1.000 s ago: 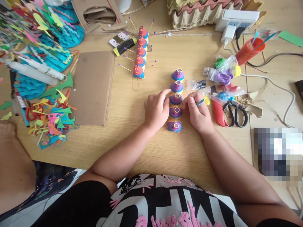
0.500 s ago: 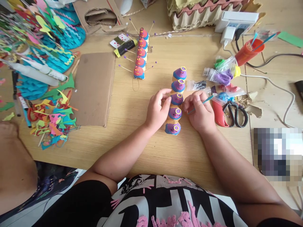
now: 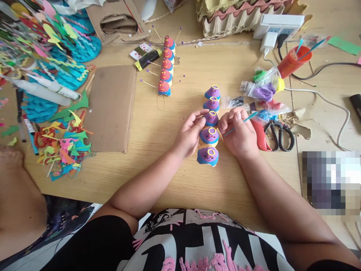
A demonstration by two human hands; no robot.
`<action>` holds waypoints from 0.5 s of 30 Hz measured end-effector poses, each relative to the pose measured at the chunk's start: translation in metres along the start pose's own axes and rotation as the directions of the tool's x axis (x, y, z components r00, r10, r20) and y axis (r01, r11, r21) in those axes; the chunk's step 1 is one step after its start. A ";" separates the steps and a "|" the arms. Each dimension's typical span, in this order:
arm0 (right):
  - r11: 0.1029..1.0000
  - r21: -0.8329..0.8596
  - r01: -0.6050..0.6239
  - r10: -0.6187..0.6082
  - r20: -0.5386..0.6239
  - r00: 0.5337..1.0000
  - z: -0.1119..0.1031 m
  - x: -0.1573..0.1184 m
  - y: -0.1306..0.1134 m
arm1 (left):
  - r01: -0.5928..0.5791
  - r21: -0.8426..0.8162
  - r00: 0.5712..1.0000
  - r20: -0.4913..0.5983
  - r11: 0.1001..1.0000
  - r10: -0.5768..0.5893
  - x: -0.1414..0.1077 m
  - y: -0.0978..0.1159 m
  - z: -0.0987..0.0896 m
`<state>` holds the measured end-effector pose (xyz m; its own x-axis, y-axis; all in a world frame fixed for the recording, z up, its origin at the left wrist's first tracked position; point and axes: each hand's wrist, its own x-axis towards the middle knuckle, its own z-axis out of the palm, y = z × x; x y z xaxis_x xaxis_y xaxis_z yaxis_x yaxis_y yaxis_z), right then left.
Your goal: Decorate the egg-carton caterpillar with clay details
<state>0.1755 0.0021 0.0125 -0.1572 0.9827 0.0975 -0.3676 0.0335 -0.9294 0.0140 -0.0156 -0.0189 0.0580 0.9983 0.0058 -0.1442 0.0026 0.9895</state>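
Note:
A strip of egg-carton cups (image 3: 209, 136), purple on top and blue below with yellow rings and little faces, stands in front of me. My left hand (image 3: 189, 132) pinches it from the left at the middle cup, thumb and fingers against its side. The strip's near end looks slightly raised. Just right of the strip, my right hand (image 3: 238, 130) is closed around a thin blue clay tool (image 3: 250, 116), its fingertips close to the middle cup. Farther back lies a second strip of cups (image 3: 166, 64), red and blue, with purple-tipped sticks poking out of both sides.
Bagged clay (image 3: 263, 90), scissors (image 3: 278, 133) and an orange cup (image 3: 295, 62) are on the right. To the left lie a cardboard sheet (image 3: 109, 109), paper scraps (image 3: 69, 146) and glue bottles (image 3: 42, 90). Another person's arm (image 3: 21, 203) rests at the left edge.
My left hand has taken hold of the purple strip, and its near end has tipped up a little. My right hand stays beside it with the blue tool. The view has shifted slightly.

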 end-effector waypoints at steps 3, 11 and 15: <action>0.999 -0.051 -0.004 0.004 -0.001 1.000 -0.003 -0.001 0.002 | 0.016 -0.030 0.999 -0.040 0.999 -0.018 0.000 0.000 0.000; 0.995 -0.095 0.016 -0.018 -0.025 1.000 -0.008 -0.003 0.005 | 0.126 -0.090 0.992 0.028 0.988 -0.123 0.000 0.006 -0.007; 0.998 -0.056 -0.023 0.020 -0.054 0.998 -0.005 -0.002 0.002 | 0.109 -0.032 0.991 0.080 0.994 -0.106 0.001 0.005 -0.010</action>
<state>0.1801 0.0015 0.0090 -0.1148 0.9916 0.0596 -0.3121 0.0210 -0.9498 0.0037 -0.0143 -0.0156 0.1520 0.9845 -0.0878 -0.1686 0.1134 0.9791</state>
